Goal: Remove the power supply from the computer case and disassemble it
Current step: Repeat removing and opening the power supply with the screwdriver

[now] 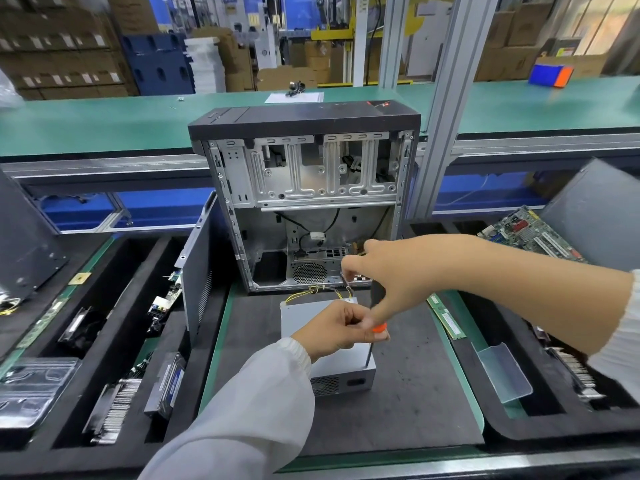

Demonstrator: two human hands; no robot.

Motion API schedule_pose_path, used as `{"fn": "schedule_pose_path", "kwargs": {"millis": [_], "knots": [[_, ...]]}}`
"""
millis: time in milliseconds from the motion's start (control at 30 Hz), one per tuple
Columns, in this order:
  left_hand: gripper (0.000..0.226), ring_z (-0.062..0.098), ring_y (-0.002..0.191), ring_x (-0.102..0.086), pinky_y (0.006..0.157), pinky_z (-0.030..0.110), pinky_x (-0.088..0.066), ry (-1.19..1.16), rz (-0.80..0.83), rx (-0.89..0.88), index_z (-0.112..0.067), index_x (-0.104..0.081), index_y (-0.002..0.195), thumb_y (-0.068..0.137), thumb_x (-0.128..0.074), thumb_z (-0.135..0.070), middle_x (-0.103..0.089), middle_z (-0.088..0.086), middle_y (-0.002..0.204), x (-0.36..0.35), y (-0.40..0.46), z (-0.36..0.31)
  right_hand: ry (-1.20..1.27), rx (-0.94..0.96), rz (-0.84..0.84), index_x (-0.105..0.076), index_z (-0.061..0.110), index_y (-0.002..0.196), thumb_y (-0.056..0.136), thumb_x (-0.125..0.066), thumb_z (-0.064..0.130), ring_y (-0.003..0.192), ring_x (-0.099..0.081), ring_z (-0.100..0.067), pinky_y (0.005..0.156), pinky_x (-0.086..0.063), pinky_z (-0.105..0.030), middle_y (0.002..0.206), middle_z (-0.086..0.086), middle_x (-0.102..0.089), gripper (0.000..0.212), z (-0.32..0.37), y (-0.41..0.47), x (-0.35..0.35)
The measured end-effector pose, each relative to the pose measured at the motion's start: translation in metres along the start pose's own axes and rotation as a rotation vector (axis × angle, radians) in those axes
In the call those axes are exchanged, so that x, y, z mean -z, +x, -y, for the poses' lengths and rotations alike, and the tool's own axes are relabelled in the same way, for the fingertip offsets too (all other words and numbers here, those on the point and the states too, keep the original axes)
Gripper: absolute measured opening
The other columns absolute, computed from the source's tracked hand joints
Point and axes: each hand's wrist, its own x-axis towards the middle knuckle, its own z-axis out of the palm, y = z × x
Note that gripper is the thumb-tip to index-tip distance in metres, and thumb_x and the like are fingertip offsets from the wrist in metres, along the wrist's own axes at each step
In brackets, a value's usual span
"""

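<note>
While the left hand point(334, 325) rests clenched on the power supply point(346, 370) before the open computer case point(304, 188), the right hand point(391, 275) fingers point(375, 315) grasp a screwdriver point(374, 327) upright.

The dark mat point(398, 403) on the worktop lies bare right of and in front of the power supply point(341, 372), so a hand could pass there. Behind, the open computer case point(304, 188) stands upright just beyond the supply, with a yellow cable bundle point(313, 291) strung between them. A loose side panel point(199, 268) walls off the left (leaning upright), and foam trays point(512, 424) flank both sides.
</note>
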Motion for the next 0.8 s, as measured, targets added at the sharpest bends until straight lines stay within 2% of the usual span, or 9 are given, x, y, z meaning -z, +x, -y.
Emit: {"fn": "schedule_pose_path", "kwargs": {"millis": [100, 200, 300, 400, 467, 567, 667, 733, 800], "knots": [[0.018, 0.017, 0.061, -0.031, 0.053, 0.024, -0.023, 0.0, 0.0, -0.002, -0.025, -0.069, 0.101, 0.087, -0.074, -0.015, -0.054, 0.022, 0.073, 0.002, 0.002, 0.003, -0.115, -0.094, -0.155, -0.047, 0.012, 0.088, 0.087, -0.052, 0.062, 0.052, -0.059, -0.017, 0.057, -0.053, -0.031, 0.07, -0.001, -0.047, 0.05, 0.002, 0.006, -0.007], [0.006, 0.006, 0.055, -0.034, 0.053, 0.02, -0.025, 0.036, 0.02, 0.009, -0.024, -0.072, 0.087, 0.087, -0.073, -0.018, -0.049, -0.016, 0.056, 0.004, 0.001, 0.004, -0.189, -0.106, -0.224, -0.051, 0.01, 0.09, 0.093, -0.043, 0.058, 0.054, -0.045, -0.013, 0.048, -0.04, -0.025, 0.067, 0.001, -0.042, 0.049, 0.003, 0.011, -0.011], [0.013, 0.014, 0.057, -0.021, 0.052, 0.022, -0.019, -0.004, 0.002, 0.03, -0.004, -0.071, 0.091, 0.088, -0.072, -0.017, -0.027, -0.007, 0.056, 0.005, 0.003, 0.005, -0.159, -0.009, -0.125, -0.048, 0.018, 0.11, 0.093, -0.056, 0.036, 0.062, -0.047, -0.015, 0.051, -0.037, -0.026, 0.088, -0.001, -0.043, 0.025, -0.002, 0.01, -0.009], [0.015, 0.015, 0.058, -0.018, 0.054, 0.024, -0.016, -0.021, -0.015, 0.02, -0.001, -0.066, 0.089, 0.087, -0.073, -0.015, -0.024, -0.004, 0.059, 0.007, 0.003, 0.005, -0.022, 0.042, -0.03, -0.04, 0.031, 0.12, 0.08, -0.069, 0.041, 0.076, -0.063, -0.024, 0.057, -0.046, -0.031, 0.104, -0.001, -0.034, 0.051, -0.008, 0.009, -0.004], [0.014, 0.015, 0.058, -0.019, 0.054, 0.023, -0.018, -0.012, -0.015, -0.003, -0.005, -0.062, 0.086, 0.087, -0.073, -0.013, -0.027, -0.002, 0.058, 0.007, 0.002, 0.004, 0.023, -0.004, -0.07, -0.041, 0.024, 0.12, 0.077, -0.065, 0.061, 0.071, -0.068, -0.025, 0.062, -0.053, -0.034, 0.096, 0.0, -0.042, 0.062, -0.007, 0.009, -0.003], [0.017, 0.019, 0.059, -0.018, 0.052, 0.023, -0.019, -0.016, -0.002, -0.034, -0.028, -0.068, 0.089, 0.089, -0.071, -0.012, -0.022, 0.011, 0.065, 0.007, 0.002, 0.003, -0.06, -0.108, -0.147, -0.049, 0.013, 0.087, 0.086, -0.045, 0.068, 0.044, -0.06, -0.016, 0.052, -0.051, -0.027, 0.067, -0.002, -0.053, 0.056, -0.004, 0.012, -0.007], [0.018, 0.019, 0.06, -0.017, 0.054, 0.028, -0.015, -0.042, 0.013, -0.017, -0.021, -0.063, 0.075, 0.089, -0.071, -0.014, -0.02, 0.005, 0.063, 0.006, 0.001, 0.004, -0.138, -0.059, -0.129, -0.055, 0.012, 0.092, 0.095, -0.047, 0.05, 0.053, -0.054, -0.012, 0.057, -0.048, -0.025, 0.077, -0.004, -0.063, 0.039, -0.004, 0.014, -0.009], [0.007, 0.019, 0.061, -0.017, 0.054, 0.027, -0.015, -0.041, 0.021, -0.01, -0.013, -0.068, 0.083, 0.089, -0.07, -0.013, -0.021, 0.001, 0.061, 0.007, 0.001, 0.006, -0.084, 0.041, -0.066, -0.053, 0.02, 0.11, 0.091, -0.06, 0.03, 0.067, -0.051, -0.012, 0.055, -0.041, -0.023, 0.096, 0.0, -0.05, 0.022, -0.006, 0.012, -0.006], [0.008, 0.019, 0.061, -0.018, 0.053, 0.024, -0.016, -0.028, 0.022, -0.019, -0.015, -0.071, 0.082, 0.089, -0.07, -0.012, -0.023, 0.002, 0.061, 0.006, 0.001, 0.005, 0.016, 0.101, 0.022, -0.047, 0.03, 0.117, 0.084, -0.069, 0.03, 0.075, -0.059, -0.019, 0.057, -0.045, -0.026, 0.099, 0.002, -0.037, 0.04, -0.007, 0.009, -0.002]]}}
